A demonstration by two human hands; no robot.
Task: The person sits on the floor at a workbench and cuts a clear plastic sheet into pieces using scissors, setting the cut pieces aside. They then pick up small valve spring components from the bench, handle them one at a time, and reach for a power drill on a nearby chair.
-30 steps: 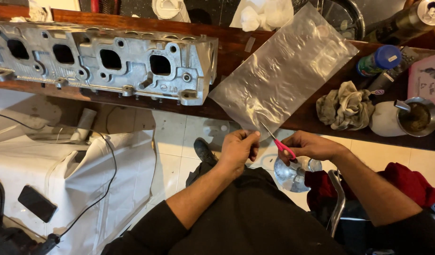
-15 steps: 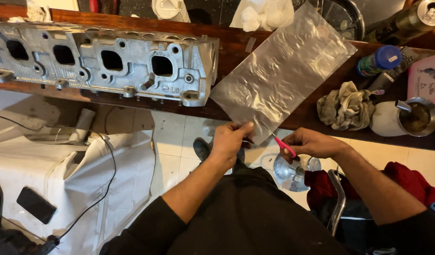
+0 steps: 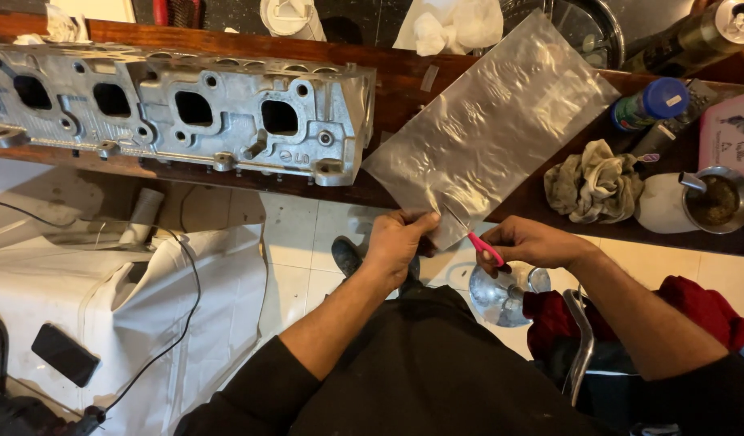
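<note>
- At the worktop's [image 3: 404, 77] near edge, our left hand [image 3: 398, 242] has shifted up to pinch the clear plastic bag's [image 3: 493, 129] lower corner.
- Right hand [image 3: 527, 242] stays closed round pink-handled scissors [image 3: 479, 241], blades now into that corner, so cutting looks started.
- Further out: grey cylinder head [image 3: 178, 113], crumpled rag [image 3: 594, 182].

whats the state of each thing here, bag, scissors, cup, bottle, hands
clear plastic bag: flat on the bench, near corner pinched by the left hand
pink-handled scissors: in the right hand, blades at the bag's edge
metal cup: upright, uncovered, filled with something dark
blue-capped bottle: capped, lying tilted
rag: crumpled
</note>
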